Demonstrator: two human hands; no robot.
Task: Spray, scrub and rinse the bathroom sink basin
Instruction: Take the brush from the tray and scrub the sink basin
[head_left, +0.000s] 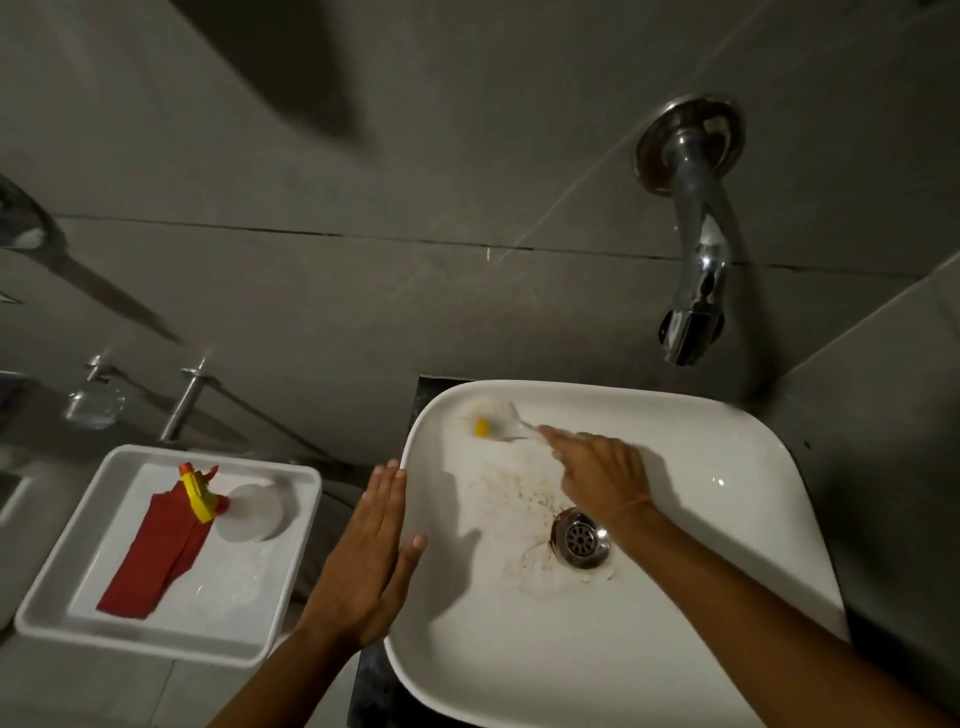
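Where grime rings drain (580, 539): white basin (701, 499), grey tile wall (415, 182).

Grey counter (156, 691) bearing tray (47, 618), sink (727, 623).

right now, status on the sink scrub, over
Right hand shut on blurred yellow-headed brush, scrubbing white ceramic basin corner. Left hand open, flat on rim. Brown grime near steel drain. Nothing obstructing.
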